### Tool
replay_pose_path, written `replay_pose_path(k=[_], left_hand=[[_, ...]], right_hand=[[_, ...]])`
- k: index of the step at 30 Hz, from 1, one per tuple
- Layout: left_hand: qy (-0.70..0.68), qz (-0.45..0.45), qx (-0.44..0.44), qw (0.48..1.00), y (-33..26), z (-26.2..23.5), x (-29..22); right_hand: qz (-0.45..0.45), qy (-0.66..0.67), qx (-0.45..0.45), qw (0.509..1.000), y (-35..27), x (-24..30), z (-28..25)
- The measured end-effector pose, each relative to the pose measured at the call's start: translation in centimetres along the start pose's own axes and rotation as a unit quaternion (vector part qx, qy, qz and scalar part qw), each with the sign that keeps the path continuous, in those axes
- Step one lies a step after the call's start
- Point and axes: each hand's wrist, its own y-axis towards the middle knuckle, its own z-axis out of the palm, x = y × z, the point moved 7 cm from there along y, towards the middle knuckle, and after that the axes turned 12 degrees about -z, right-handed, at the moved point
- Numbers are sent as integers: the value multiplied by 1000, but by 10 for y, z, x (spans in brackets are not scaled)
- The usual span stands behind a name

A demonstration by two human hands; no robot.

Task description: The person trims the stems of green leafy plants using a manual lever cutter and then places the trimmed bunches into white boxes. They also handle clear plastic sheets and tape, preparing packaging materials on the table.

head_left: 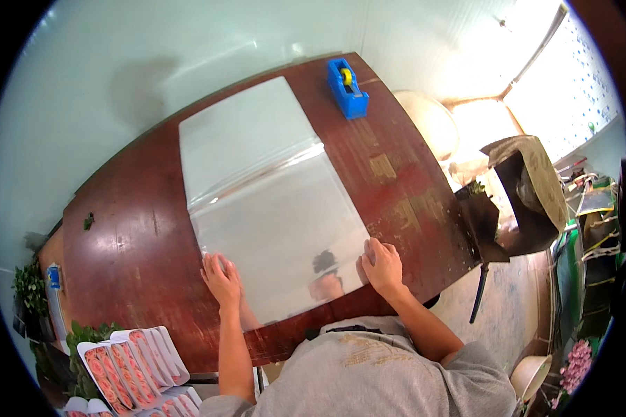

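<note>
A stack of clear, shiny plastic sheets (271,222) lies on the dark red-brown table (132,278) in front of me. A fold or ridge crosses the stack, and its surface mirrors a head. My left hand (222,279) is at the stack's near left edge, its fingers bent and close together on the plastic. At the near right edge, my right hand (384,266) has its fingers curled and thumb drawn in against the sheets. The undersides of both hands are hidden.
A blue tape dispenser (348,88) with yellow tape stands at the table's far right. White trays of pink flowers (129,368) are at the lower left. A dark bin-like container (522,194) adjoins the table's right edge. A small green leaf (89,221) lies on the left.
</note>
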Motion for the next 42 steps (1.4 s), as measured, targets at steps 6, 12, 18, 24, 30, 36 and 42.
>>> replay_pose_path(k=[6,12,18,24,30,36,42], left_hand=[[-11,-14,15,1000,0,1,0],[-7,-11,10,1000,-1,-2,-1],[4,-16,19,1000,-4,4,-5],[-17,-14,22,1000,-4,-1,-9],[-97,-57,-21,993,0,-20,-11],[-57,-37,-5,998,0,-19,-11],[-65,-17,0,998,0,-7,1]], right_hand=[[-213,-50,-125,968,133,49,7],[-300,-159,-59,939,262,87,71],[-279,-160,18,947,283,55,88],[-269,-116,32,956,288,51,82],[-199,43,-174,964,258,40,32],[-49,76,-122,988,156,-13,9],[52,56,-83,994,17,-50,-22]])
